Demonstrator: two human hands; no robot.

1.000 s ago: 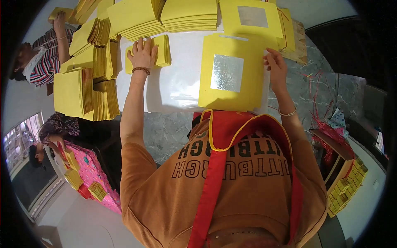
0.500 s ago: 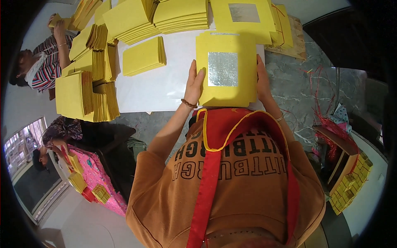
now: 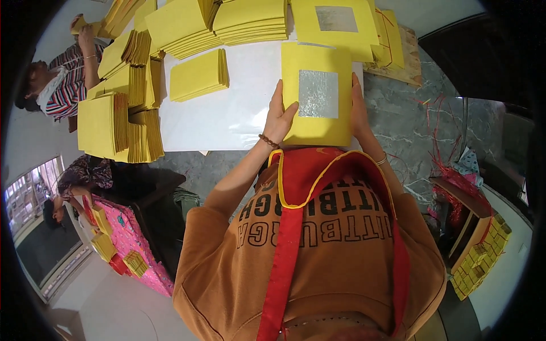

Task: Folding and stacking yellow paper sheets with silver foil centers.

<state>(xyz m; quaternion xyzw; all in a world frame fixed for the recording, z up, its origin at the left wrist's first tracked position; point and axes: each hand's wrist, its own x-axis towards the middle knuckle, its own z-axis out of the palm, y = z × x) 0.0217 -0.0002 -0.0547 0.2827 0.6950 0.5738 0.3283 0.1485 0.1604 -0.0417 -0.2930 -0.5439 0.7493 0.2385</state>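
Between my two hands stands a stack of yellow paper sheets (image 3: 315,129) at the near edge of the white-topped table (image 3: 239,113). A silver foil square (image 3: 318,94) shows on its top sheet. My left hand (image 3: 278,119) presses the stack's left edge, its thumb lying over the top sheet. Along the right edge my right hand (image 3: 359,111) holds the other side, its fingers partly hidden by the paper. Just beyond lies another yellow pile with a silver square (image 3: 336,19). A small folded yellow bundle (image 3: 196,77) rests on the table to the left.
Folded yellow paper stacks (image 3: 250,20) line the far side, and more are piled at the left (image 3: 102,128). A co-worker in a striped top (image 3: 71,85) handles yellow paper. Another person (image 3: 85,176) sits by a pink-covered table (image 3: 133,233). Red strings (image 3: 463,176) hang at the right.
The sheets between my hands have come into line, their jutting edges now more even. My left hand has moved right, toward my right hand. Both still hold the stack.
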